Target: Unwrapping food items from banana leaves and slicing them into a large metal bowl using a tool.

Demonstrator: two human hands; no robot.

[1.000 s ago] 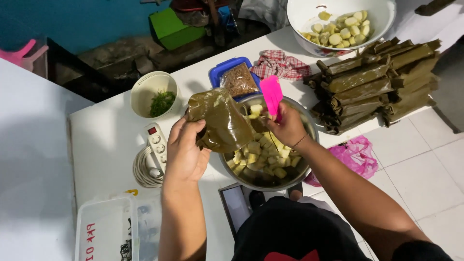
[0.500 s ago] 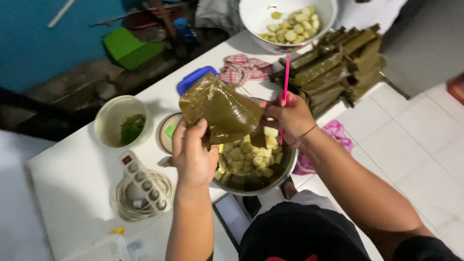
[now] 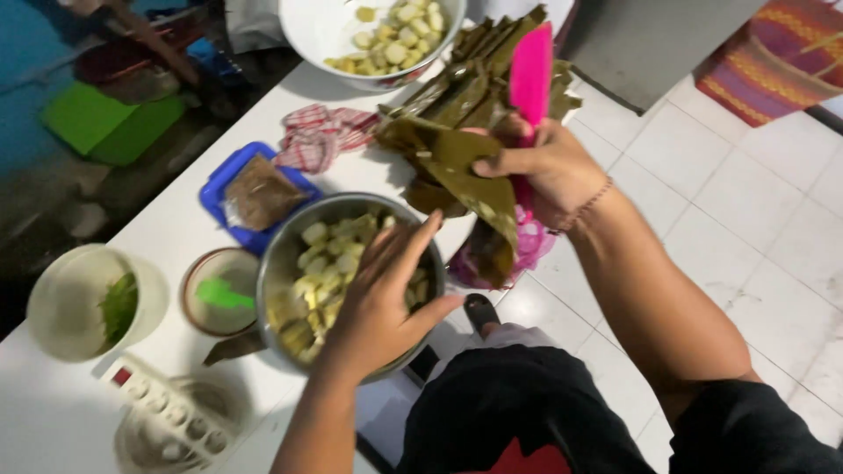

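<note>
Head view: the right hand (image 3: 549,167) grips a pink spatula (image 3: 531,75) and a limp leaf wrapper (image 3: 465,175) beside the metal bowl (image 3: 290,254) of pale chunks, the left hand (image 3: 382,298) hovering open above, so the one-handed wrapper could slip.

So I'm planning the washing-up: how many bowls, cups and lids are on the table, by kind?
Metal bowl of pale chunks: 1
White bowl of pale chunks: 1
White cup with greens: 1
Small round dish: 1
Blue lid: 1
Total: 5
</note>
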